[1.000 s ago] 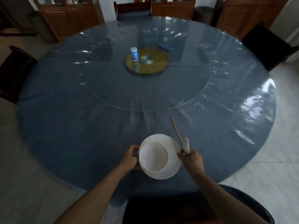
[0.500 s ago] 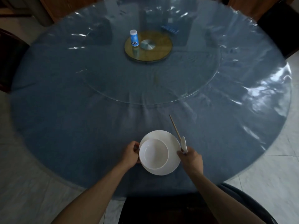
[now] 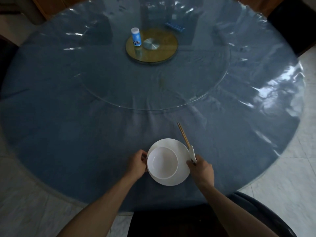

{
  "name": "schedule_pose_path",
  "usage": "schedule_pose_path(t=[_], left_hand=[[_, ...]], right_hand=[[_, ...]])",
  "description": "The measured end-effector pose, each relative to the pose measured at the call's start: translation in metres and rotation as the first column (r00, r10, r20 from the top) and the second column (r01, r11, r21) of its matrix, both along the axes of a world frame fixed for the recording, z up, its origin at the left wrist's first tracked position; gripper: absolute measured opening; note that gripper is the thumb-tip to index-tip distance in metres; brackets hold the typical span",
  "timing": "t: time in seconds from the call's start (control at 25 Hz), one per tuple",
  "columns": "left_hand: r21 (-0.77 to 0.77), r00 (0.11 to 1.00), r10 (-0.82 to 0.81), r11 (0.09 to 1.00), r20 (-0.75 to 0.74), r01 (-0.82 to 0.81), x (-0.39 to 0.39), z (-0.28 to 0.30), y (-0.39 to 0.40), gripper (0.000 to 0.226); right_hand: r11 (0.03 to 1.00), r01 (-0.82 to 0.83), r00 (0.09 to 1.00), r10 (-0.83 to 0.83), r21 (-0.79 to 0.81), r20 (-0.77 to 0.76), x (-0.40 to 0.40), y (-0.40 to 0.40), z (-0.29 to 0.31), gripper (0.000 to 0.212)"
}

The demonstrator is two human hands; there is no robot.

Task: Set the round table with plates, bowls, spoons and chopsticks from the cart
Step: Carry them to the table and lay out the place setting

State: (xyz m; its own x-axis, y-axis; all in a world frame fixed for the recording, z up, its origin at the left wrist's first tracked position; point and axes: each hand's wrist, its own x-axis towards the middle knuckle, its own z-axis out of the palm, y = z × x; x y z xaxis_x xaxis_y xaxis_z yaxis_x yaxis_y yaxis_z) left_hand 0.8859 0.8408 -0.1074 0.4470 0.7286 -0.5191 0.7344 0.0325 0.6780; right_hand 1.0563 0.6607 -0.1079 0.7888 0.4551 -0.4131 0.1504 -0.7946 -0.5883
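Near the bench's front edge sits a white plate (image 3: 177, 175) with a bowl (image 3: 162, 162) on it, laid as one place setting. The left hand (image 3: 137, 164) curls its grip on the plate's left rim, seemingly steadying it. The right hand (image 3: 202, 171) pinches a spoon (image 3: 192, 153) and chopsticks (image 3: 183, 134) together, probably to lay them beside the plate. Farther off, a blue bottle (image 3: 136, 37) stands at the bench (image 3: 68, 134) centre.
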Motion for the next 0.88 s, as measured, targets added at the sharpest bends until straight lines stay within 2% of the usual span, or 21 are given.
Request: schedule_pose_path(t=[0.32, 0.44, 0.56, 0.6, 0.68, 0.76, 0.84, 0.88], left_hand=[[0.068, 0.997, -0.069, 0.995, -0.031, 0.071, -0.001, -0.001, 0.002, 0.013], [0.054, 0.998, -0.059, 0.997, 0.008, 0.058, -0.002, -0.001, 0.003, 0.011], [0.028, 0.998, -0.015, 1.000, 0.062, 0.013, -0.009, 0.002, 0.003, 0.012], [0.050, 0.998, 0.007, 0.999, 0.064, -0.010, -0.012, 0.005, 0.003, 0.014], [0.195, 0.997, 0.044, 0.979, 0.065, -0.056, -0.021, 0.016, 0.002, 0.014], [0.345, 0.987, 0.069, 0.932, 0.146, -0.116, -0.026, 0.031, -0.004, 0.006], [0.386, 0.970, 0.012, 0.916, 0.242, -0.108, -0.023, 0.049, -0.013, 0.007], [0.382, 0.962, -0.057, 0.923, 0.267, -0.051, -0.018, 0.055, -0.020, 0.007]], right_hand=[[0.996, -0.029, 0.998, 0.034, -0.080, 0.061, 0.000, 0.000, 0.003, 0.016], [0.989, -0.014, 0.992, 0.032, -0.150, 0.118, 0.001, -0.002, 0.008, 0.021], [0.988, 0.021, 0.983, 0.007, -0.151, 0.185, -0.001, -0.005, 0.016, 0.021], [0.990, 0.027, 0.979, 0.003, -0.140, 0.206, -0.003, -0.006, 0.019, 0.022], [0.991, 0.028, 0.971, 0.005, -0.131, 0.239, -0.008, -0.007, 0.025, 0.019], [0.991, 0.024, 0.966, 0.010, -0.129, 0.260, -0.017, -0.006, 0.032, 0.013], [0.994, 0.013, 0.968, 0.014, -0.104, 0.252, -0.026, -0.004, 0.039, 0.011], [0.995, 0.002, 0.968, 0.022, -0.095, 0.249, -0.031, -0.004, 0.043, 0.014]])
